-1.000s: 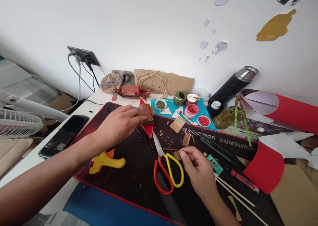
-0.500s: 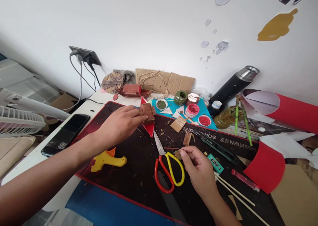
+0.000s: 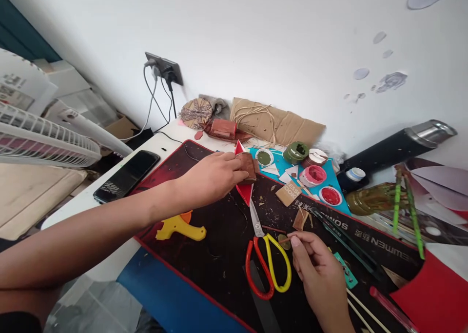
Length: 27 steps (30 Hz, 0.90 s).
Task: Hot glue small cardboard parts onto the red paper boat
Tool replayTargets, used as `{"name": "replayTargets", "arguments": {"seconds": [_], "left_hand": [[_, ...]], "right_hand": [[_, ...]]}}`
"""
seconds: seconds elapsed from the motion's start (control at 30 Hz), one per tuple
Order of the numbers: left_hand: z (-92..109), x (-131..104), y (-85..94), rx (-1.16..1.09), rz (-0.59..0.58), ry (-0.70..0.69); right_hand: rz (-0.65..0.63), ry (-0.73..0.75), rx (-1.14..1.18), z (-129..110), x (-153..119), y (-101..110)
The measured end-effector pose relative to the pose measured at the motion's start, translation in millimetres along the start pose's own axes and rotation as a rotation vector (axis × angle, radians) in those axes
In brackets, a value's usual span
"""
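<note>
My left hand (image 3: 215, 177) is closed on a small brown boat cabin (image 3: 247, 168), which rests across a red pointed paper hull (image 3: 245, 193). Its fingertips are partly hidden behind the hand. Lower right, my right hand (image 3: 320, 269) pinches a short, thin brown stick (image 3: 287, 239) between thumb and forefinger. Between the hands lie scissors (image 3: 259, 225) with one red and one yellow handle, their blade tips near the hull. Another thin brown strip (image 3: 274, 229) lies beside the scissors.
Open paint pots (image 3: 313, 176) stand on blue card at the back. A finished-looking brown model boat (image 3: 224, 129) sits by the wall. A yellow tape dispenser (image 3: 183, 227), phone (image 3: 126, 176), utility knife (image 3: 347, 240), black flask (image 3: 395, 145) and fan (image 3: 47, 133) surround the dark mat.
The view has swung left, so everything appears farther right. Both hands keep their holds, the left on the cabin and the right on the thin stick; the scissors lie as before.
</note>
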<state>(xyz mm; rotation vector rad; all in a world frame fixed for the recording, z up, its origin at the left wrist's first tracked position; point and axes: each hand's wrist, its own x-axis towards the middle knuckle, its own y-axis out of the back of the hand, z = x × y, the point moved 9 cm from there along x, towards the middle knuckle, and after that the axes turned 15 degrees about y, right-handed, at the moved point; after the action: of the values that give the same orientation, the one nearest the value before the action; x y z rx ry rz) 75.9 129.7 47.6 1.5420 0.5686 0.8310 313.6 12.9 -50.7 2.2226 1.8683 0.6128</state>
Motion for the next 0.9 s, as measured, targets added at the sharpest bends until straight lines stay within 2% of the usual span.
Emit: {"name": "replayTargets", "arguments": {"seconds": [0.13, 0.3, 0.4, 0.53, 0.63, 0.7, 0.77, 0.83, 0.87, 0.9], "left_hand": [[-1, -1, 0.9, -0.02, -0.001, 0.004], [1, -3, 8.1, -0.034, 0.051, 0.01], [14, -8, 14.6, -0.058, 0.078, -0.006], [43, -18, 14.3, -0.105, -0.015, -0.063], [53, -25, 26.9, -0.175, -0.046, -0.082], [43, -29, 44.6, -0.22, -0.021, -0.016], [19, -37, 65.8, -0.233, 0.055, 0.167], [-5, -55, 84.5, -0.216, 0.163, 0.362], [-11, -67, 85.7, -0.205, 0.161, 0.425], [-14, -80, 80.0, -0.205, 0.112, 0.466]], "right_hand": [[-0.015, -0.047, 0.017, 6, -2, -2], [-0.04, -0.051, 0.072, -1, 2, -7], [-0.035, -0.041, 0.106, -7, 3, -8], [-0.021, -0.029, 0.152, -11, 3, -10], [-0.007, 0.002, 0.174, -14, 3, -9], [0.002, 0.03, 0.176, -17, 4, -7], [0.019, 0.045, 0.179, -20, 5, -3], [0.031, 0.048, 0.192, -22, 5, -1], [0.032, 0.051, 0.199, -23, 5, -1], [0.03, 0.057, 0.205, -25, 4, -1]]}}
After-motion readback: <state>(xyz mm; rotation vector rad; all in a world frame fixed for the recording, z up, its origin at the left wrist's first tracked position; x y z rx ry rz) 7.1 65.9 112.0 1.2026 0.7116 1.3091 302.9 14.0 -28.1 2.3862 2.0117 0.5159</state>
